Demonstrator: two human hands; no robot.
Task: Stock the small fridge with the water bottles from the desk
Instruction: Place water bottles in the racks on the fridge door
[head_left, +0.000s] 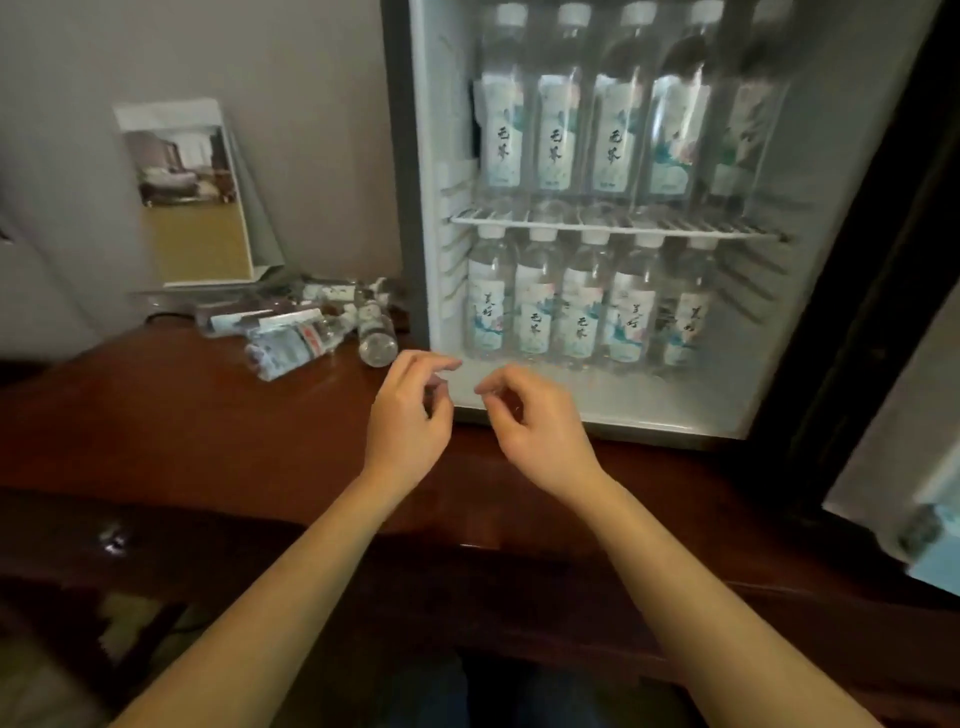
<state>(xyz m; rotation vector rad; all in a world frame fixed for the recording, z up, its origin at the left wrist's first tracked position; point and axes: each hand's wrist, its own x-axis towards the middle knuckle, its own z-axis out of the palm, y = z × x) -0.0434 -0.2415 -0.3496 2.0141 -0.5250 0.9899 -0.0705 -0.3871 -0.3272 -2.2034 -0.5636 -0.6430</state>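
The small fridge (421, 182) stands open on the brown desk (208, 415). Several water bottles with pale green labels stand on its wire shelf (613, 224), and another row (582, 306) stands on its floor. Several more bottles (296, 343) lie on their sides on the desk left of the fridge, one (375, 332) pointing toward me. My left hand (410, 415) and my right hand (530, 421) hover side by side in front of the fridge's lower edge, fingers loosely curled, holding nothing.
The fridge door (883, 312) is swung open on the right, a bottle visible in its rack (930, 525). A standing brochure card (192, 197) leans against the wall behind the loose bottles. The desk's front edge runs below my wrists.
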